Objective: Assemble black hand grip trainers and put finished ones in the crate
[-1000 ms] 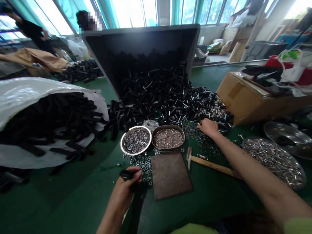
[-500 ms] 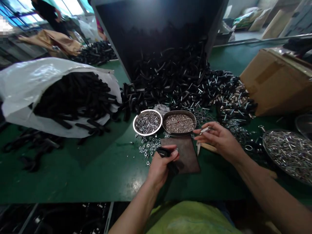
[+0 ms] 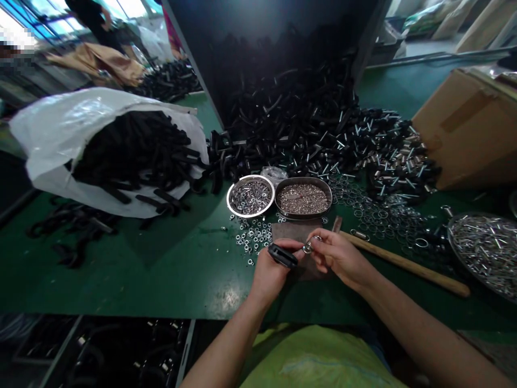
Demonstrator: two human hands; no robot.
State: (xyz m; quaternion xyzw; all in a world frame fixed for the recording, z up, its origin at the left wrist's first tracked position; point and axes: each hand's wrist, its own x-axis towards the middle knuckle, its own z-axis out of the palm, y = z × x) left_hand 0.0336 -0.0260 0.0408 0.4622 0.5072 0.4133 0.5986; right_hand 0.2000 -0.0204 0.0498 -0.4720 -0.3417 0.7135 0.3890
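The right hand [image 3: 343, 260] has moved in since the earlier frame, and it is now close to the left hand [image 3: 271, 273]. Both hands are above the flat brown plate [image 3: 294, 231] on the green bench [image 3: 173, 269]. The left fingers are wrapped around a black part [image 3: 283, 255], which sits in that hand, tilted. The right fingers pinch a small shiny metal piece [image 3: 307, 247] just beside the black part. I cannot tell if the two touch.

A hammer [image 3: 407, 265] with a wooden handle lies to the right of the plate, and a little spring [image 3: 359, 235] lies just beside it. Behind the plate are a round bowl [image 3: 230, 206] full of small metal bits and an oval tin [image 3: 302, 216] full of tiny shiny bits. Little metal nuts [image 3: 254, 237] are spread in front of the bowl. Thin rings [image 3: 369, 213] lie past the hammer. Far to the right is a big dish [image 3: 449, 237] of metal pins.
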